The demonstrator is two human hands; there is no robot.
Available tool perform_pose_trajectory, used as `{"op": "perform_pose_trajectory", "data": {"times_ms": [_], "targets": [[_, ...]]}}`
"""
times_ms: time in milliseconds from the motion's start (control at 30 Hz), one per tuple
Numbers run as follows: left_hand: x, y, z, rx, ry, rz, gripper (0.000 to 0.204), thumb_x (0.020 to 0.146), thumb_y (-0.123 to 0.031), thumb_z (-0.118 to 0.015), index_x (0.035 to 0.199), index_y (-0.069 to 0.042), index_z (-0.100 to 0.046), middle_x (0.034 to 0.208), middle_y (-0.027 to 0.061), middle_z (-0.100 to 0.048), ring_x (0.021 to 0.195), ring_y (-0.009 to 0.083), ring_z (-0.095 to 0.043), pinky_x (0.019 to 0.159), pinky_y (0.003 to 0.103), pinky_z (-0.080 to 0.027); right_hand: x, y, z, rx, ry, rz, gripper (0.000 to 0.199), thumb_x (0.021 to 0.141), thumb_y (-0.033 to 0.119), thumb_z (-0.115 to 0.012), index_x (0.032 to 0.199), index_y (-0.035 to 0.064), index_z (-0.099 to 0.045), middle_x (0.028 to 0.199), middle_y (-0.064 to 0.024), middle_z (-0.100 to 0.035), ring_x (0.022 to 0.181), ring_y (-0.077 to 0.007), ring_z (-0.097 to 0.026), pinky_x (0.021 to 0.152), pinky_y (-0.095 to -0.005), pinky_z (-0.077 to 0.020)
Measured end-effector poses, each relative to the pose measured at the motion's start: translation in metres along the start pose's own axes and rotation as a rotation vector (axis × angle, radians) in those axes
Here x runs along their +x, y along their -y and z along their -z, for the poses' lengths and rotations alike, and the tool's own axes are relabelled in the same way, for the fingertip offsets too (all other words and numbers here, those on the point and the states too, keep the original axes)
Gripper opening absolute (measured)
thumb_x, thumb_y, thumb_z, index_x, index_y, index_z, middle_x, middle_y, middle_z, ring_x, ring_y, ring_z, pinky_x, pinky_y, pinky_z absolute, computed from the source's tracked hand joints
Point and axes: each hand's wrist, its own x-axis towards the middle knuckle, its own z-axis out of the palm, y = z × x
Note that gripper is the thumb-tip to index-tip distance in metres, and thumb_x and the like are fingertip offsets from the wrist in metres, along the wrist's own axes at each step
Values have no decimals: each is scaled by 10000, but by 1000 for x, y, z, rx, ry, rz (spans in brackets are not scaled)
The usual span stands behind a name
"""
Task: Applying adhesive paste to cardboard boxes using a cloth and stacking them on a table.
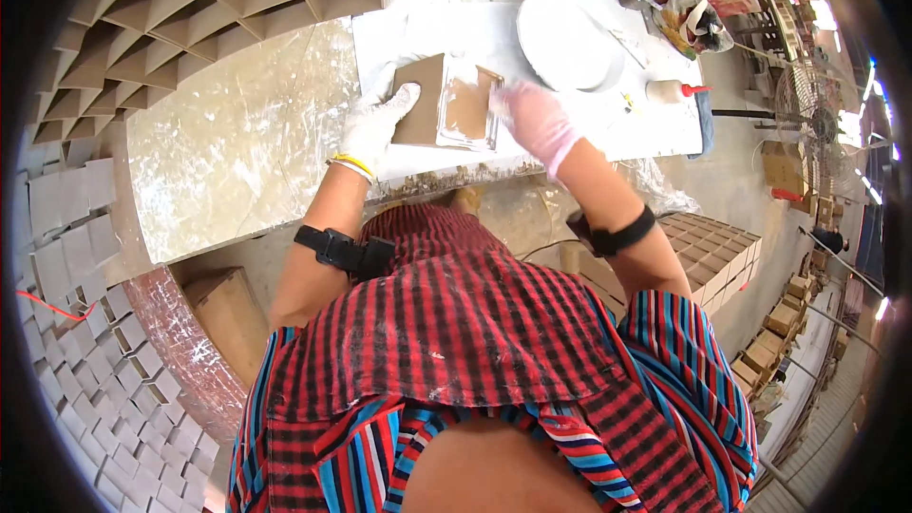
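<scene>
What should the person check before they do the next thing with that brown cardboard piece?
1. Left hand on the brown cardboard piece: ok, it presses on it.
2. Right hand at the clear frame: ok, touching its edge.
3. Gloves on both hands: ok.
4. Piece lies flat on the table: ok.
5. Glue bottle within reach: ok, probably.
6. Frame lined up with the piece: cannot tell.

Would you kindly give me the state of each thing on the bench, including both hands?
left hand: gloved, pressed flat on the brown card, holding nothing.
right hand: gloved, blurred, at the clear sheet's edge; grip unclear.
brown card: lying flat on the table.
clear sheet: flat, overlapping the card.
white round plate: flat on the table.
glue bottle: lying on its side, red tip on.
</scene>
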Motion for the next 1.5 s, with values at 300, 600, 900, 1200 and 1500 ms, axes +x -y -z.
{"op": "perform_pose_trajectory", "data": {"times_ms": [300,600,900,1200,1500], "targets": [[-6,-17,-6,63,-38,144,633,832,-224,-661,1355,-20,-367,1225,81,-526,1069,134,-496,908,243,-393,8,-6,-5,88,-529,92,278,772,168,-582,1024,53,-565,944,-141,-586,900,-294,-586,764,-390,-479],[-3,-19,-8,245,-48,82,670,822,-301,-663,1353,-22,-366,1220,121,-539,1086,144,-497,920,240,-382,15,9,-15,186,-481,-247,256,779,203,-607,991,61,-585,909,-156,-598,851,-332,-584,731,-399,-468],[-8,-18,-8,136,-41,112,680,822,-289,-665,1362,-19,-350,1250,129,-510,1103,165,-488,932,251,-372,15,15,-8,133,-311,-396,282,800,129,-560,1073,57,-553,945,-163,-603,886,-301,-595,803,-396,-464],[-18,-33,-15,168,-45,164,682,836,-248,-655,1378,-16,-313,1278,144,-476,1137,172,-456,960,266,-354,21,5,-15,539,-653,12,366,797,321,-631,1010,22,-618,988,-181,-604,945,-343,-572,828,-385,-453],[-2,-12,-7,105,-25,113,663,837,-255,-648,1376,-34,-331,1266,138,-491,1122,165,-473,952,251,-358,24,-5,-22,774,-561,-365,345,745,149,-672,1049,-7,-618,1079,-208,-598,988,-299,-592,858,-326,-465]]}}
